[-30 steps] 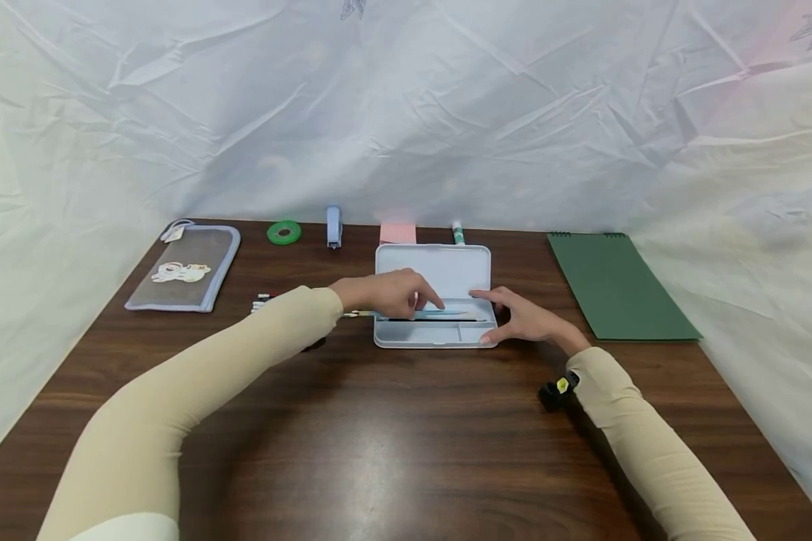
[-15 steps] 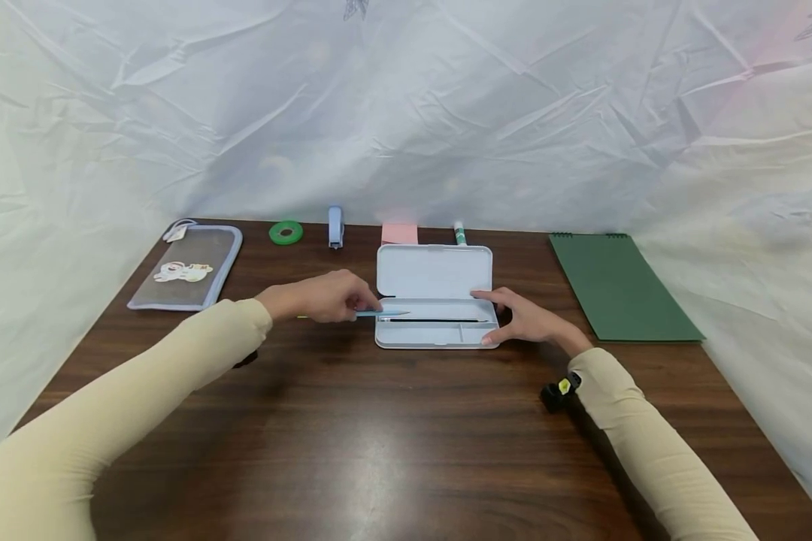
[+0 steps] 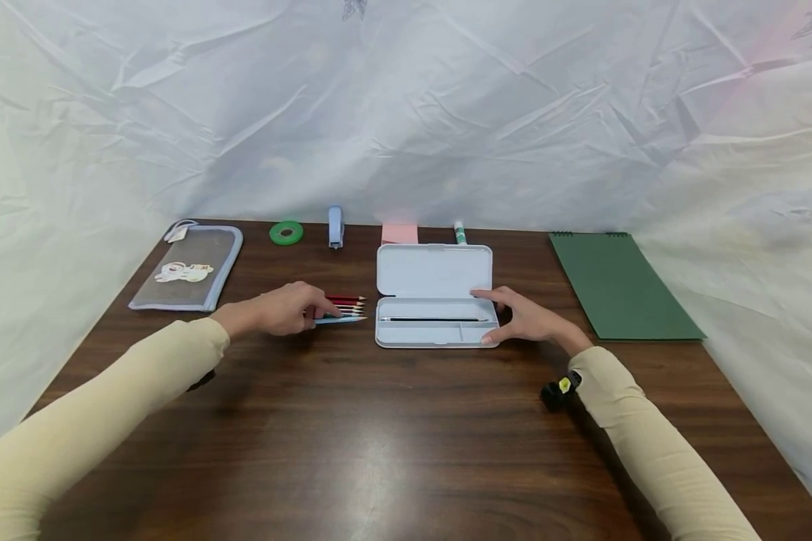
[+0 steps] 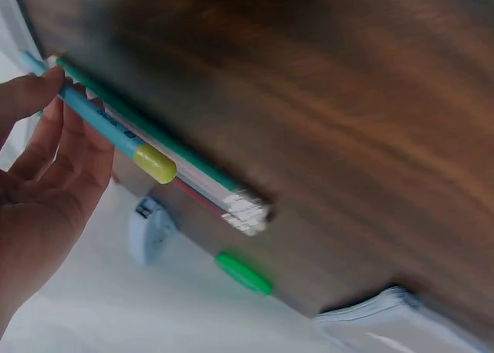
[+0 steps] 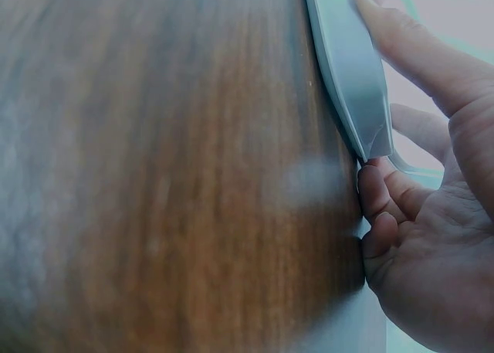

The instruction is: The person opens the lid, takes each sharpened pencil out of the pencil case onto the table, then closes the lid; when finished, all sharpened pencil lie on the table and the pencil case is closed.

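My left hand [image 3: 286, 309] pinches a light blue pencil [image 4: 100, 123] with a yellow end between thumb and fingers. Just beneath and beside it, several pencils [image 4: 179, 151] lie in a row on the table, their sharpened tips pointing right in the head view. The open white pencil case [image 3: 416, 335] stands to the right of these tips, its lid [image 3: 434, 270] tipped back. One dark pencil [image 3: 433, 320] lies in the long compartment. My right hand [image 3: 524, 318] holds the case's right end, thumb at the front edge and a finger near the hinge.
Along the back are a zip pouch [image 3: 186, 289], green tape [image 3: 286, 233], a stapler [image 3: 335, 225], pink sticky notes [image 3: 399, 234] and a glue stick [image 3: 460, 234]. A green spiral notebook [image 3: 625, 289] lies right, near a pale sheet wall [image 3: 406, 113].
My left hand has moved left from inside the case to the pencil row, carrying the light blue pencil out. The dark pencil stays in the case. My right hand keeps its place.
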The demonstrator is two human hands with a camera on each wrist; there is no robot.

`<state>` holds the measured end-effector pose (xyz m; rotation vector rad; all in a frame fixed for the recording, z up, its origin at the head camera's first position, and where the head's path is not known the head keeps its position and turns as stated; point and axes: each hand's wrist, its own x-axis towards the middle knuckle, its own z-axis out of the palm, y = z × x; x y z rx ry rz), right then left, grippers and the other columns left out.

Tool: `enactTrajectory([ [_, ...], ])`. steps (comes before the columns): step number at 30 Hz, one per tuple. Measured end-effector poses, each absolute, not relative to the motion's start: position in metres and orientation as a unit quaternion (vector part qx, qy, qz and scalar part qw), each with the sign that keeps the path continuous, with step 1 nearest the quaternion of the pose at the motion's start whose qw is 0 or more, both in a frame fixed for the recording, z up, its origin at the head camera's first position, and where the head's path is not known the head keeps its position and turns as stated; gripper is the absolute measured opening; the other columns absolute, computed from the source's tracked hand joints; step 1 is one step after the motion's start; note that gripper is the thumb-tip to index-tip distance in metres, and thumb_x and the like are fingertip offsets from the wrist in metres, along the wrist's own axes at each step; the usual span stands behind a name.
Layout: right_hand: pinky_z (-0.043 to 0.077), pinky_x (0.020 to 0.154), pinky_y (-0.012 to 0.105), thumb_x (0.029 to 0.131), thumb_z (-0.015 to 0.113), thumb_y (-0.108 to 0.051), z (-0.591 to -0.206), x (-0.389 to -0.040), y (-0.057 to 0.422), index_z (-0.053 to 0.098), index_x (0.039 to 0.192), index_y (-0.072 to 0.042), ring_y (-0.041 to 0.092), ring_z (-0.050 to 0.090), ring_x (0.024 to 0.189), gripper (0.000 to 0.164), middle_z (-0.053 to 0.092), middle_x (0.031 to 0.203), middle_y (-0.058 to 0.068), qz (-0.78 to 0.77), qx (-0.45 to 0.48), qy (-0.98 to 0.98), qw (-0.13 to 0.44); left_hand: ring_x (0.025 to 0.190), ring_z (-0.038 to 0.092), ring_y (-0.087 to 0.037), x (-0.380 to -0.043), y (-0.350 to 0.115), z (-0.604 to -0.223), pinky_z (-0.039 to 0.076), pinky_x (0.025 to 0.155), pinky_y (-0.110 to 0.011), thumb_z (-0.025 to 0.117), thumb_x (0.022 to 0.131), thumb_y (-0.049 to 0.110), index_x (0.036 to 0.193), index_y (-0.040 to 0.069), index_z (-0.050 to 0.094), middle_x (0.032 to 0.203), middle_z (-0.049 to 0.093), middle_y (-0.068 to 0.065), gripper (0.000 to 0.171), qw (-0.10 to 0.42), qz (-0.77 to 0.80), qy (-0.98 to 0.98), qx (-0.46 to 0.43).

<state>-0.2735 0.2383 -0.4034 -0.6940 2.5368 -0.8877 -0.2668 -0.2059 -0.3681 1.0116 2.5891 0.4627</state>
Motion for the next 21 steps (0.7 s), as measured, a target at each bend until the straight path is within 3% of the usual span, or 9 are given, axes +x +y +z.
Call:
enactTrajectory([
  [10,0.038,0.094,0.045,0.081,0.082,-0.03,-0.404,-0.273,0.239,0.035,0.155,-0.011,0.028,0.043,0.11,0.09,0.045,0.133,0.019,-0.314,-0.244,0.899,0.184,0.082,0.057,-0.014,-0.26,-0.21,-0.386,0.054,0.077,-0.038,0.062,0.086,-0.011,0.12,0.012,0.074,0.098,0.066,-0.003,0.042,0.088,0.091,0.916,0.381],
  [21,0.038,0.095,0.047,0.081,0.083,-0.031,-0.403,-0.273,0.238,0.036,0.155,-0.012,0.029,0.043,0.111,0.09,0.044,0.133,0.019,-0.314,-0.242,0.9,0.182,0.082,0.06,-0.015,-0.258,-0.213,-0.39,0.056,0.077,-0.037,0.067,0.086,-0.008,0.116,0.011,0.075,0.098,0.067,-0.003,0.037,0.044,0.079,0.925,0.368],
])
